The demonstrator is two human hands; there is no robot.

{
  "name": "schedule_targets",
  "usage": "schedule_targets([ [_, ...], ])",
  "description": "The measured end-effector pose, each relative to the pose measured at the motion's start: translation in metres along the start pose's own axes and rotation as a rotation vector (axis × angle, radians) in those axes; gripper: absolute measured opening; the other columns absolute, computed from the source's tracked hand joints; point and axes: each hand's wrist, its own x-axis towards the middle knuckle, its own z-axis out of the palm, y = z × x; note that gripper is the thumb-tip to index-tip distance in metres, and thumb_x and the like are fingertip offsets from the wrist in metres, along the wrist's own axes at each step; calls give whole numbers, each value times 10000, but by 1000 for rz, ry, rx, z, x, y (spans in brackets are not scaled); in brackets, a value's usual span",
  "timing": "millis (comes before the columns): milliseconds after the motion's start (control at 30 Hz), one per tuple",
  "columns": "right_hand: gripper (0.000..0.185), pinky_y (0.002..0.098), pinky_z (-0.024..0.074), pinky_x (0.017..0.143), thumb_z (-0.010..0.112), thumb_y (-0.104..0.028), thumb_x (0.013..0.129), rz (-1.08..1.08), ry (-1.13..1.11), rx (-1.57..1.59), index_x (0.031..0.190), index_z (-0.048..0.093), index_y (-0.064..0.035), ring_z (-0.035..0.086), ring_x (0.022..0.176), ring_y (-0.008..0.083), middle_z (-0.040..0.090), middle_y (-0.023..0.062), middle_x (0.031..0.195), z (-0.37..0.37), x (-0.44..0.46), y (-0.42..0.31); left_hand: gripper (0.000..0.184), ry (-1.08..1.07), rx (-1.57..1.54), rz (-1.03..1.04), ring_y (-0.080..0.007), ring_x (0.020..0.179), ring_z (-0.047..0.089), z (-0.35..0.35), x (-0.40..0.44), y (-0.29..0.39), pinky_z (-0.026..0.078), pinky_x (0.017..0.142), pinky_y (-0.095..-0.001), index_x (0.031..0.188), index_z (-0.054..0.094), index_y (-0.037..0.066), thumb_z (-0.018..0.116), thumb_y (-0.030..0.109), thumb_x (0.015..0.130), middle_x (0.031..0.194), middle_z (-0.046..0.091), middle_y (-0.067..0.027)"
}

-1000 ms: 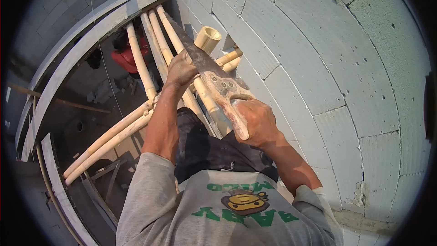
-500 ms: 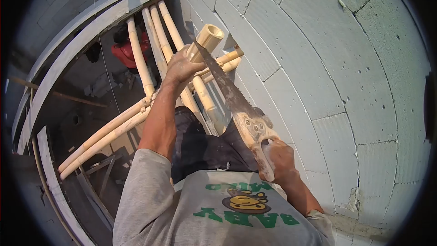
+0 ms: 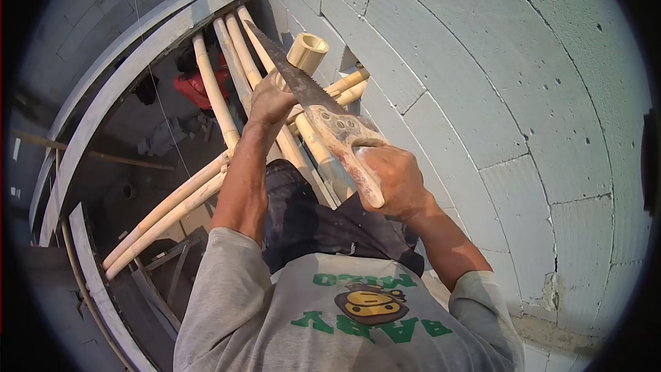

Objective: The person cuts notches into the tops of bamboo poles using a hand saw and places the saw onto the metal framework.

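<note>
My right hand [image 3: 389, 180] is closed round the pale, worn handle of a hand saw [image 3: 292, 83]. The toothed blade slants up and left, lying across an upright bamboo pole [image 3: 308, 52] near its hollow cut end. Just below the blade, my left hand [image 3: 270, 100] grips that pole; its fingers are partly hidden behind the pole and the saw. Whether the teeth have entered the bamboo I cannot tell. Beneath my hands, other bamboo poles [image 3: 315, 143] cross one another.
A grey block wall [image 3: 468, 117] rises close on my right. Two bamboo poles [image 3: 165, 213] run out to the left, and a long grey beam [image 3: 138, 76] curves beyond. Far below, a person in a red top [image 3: 196, 88] is by the bamboo. A thin string [image 3: 162, 100] hangs at left.
My right hand has pushed the saw forward, up and to the left, so more of the blade extends past the bamboo pole. My left hand keeps its hold.
</note>
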Motion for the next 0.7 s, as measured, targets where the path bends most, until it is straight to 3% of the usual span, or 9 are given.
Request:
schedule_targets([
  [33,208,445,554,692,734,-185,758,-7,-21,-61,851,594,-62,680,738,364,676,162,780,16,43,-2,645,-140,-109,24,-299,1070,698,-4,-1,5,519,937,-389,1184,718,75,833,422,654,1114,733,-164],
  [100,197,446,546,683,714,-187,787,32,23,-73,833,568,-64,671,746,373,669,166,777,38,72,-17,500,-144,-117,146,-264,1064,703,-7,-9,-3,520,934,-385,1082,763,93,843,371,674,1095,745,-131],
  [133,215,456,534,651,740,-147,726,1,114,-26,776,550,-61,639,690,383,629,147,734,37,58,-8,586,-124,-73,179,-268,1022,710,-5,-6,-4,524,923,-373,1137,728,63,867,325,631,1087,736,-158],
  [267,108,448,555,654,732,-61,735,22,28,-46,725,624,-58,640,607,318,592,104,653,-26,-74,-25,762,-172,-212,-4,-274,1015,701,-7,-2,9,519,924,-357,1229,643,10,880,342,585,1095,715,-195],
  [367,245,433,530,622,800,-117,717,15,64,-16,691,563,-61,650,629,325,587,114,648,-13,-60,-17,734,-61,-89,7,-263,1017,700,-7,-15,21,517,925,-354,1226,652,21,876,339,604,1112,719,-177],
  [433,223,442,532,648,768,-154,726,-25,33,-53,777,569,-69,647,659,356,611,123,679,19,28,1,575,-156,-245,-13,-258,1039,700,-9,-15,23,517,924,-341,1218,665,42,815,301,727,1117,724,-170],
  [500,231,443,533,688,738,-175,739,-1,42,-36,865,573,-75,640,688,379,631,128,723,30,62,-9,591,-197,-103,144,-235,1024,697,-15,-2,25,517,917,-336,1217,662,35,817,315,720,1101,727,-156],
  [533,225,446,534,683,747,-167,729,-30,49,-41,852,584,-72,640,683,367,625,126,719,25,48,-6,599,-244,-24,197,-223,1016,696,-14,-7,25,516,914,-334,1217,661,32,818,321,716,1093,729,-149],
  [700,151,430,533,630,769,-79,710,13,17,-15,761,629,-53,629,618,317,582,103,667,-23,-65,-15,713,-86,-188,-64,-205,976,691,-15,-19,43,517,897,-327,1240,639,20,858,323,633,1062,722,-148],
])
